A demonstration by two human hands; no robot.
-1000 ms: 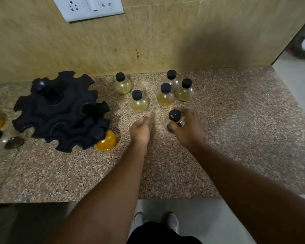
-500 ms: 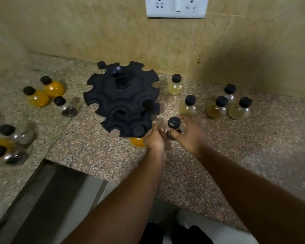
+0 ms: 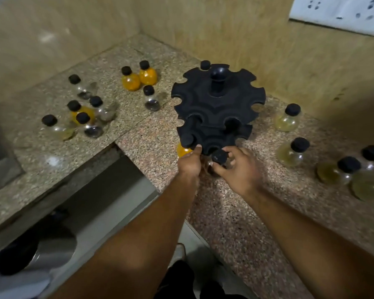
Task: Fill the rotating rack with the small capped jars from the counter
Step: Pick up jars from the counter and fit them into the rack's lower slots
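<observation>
A black two-tier rotating rack (image 3: 217, 111) stands on the granite counter (image 3: 235, 212). My right hand (image 3: 239, 169) is closed around a small black-capped jar (image 3: 219, 157), held right at the front edge of the rack's lower tier. My left hand (image 3: 190, 161) touches that lower tier's rim with its fingertips. An orange-filled jar (image 3: 183, 150) hangs in a lower slot just left of my left hand. Pale yellow jars (image 3: 288, 118) stand to the right of the rack, and orange and clear jars (image 3: 138, 77) stand to its left.
The counter is L-shaped, with a gap and floor (image 3: 95, 212) at lower left. A tiled wall (image 3: 225, 29) rises behind the rack, carrying a white socket plate (image 3: 337, 14). Several more jars (image 3: 84, 117) cluster on the left wing. A dark round object (image 3: 15, 255) sits on the floor.
My right hand carried the capped jar leftward from the counter up to the rack's front edge. My left hand reached the rack's lower tier. The view swung left, so the left-wing jars show.
</observation>
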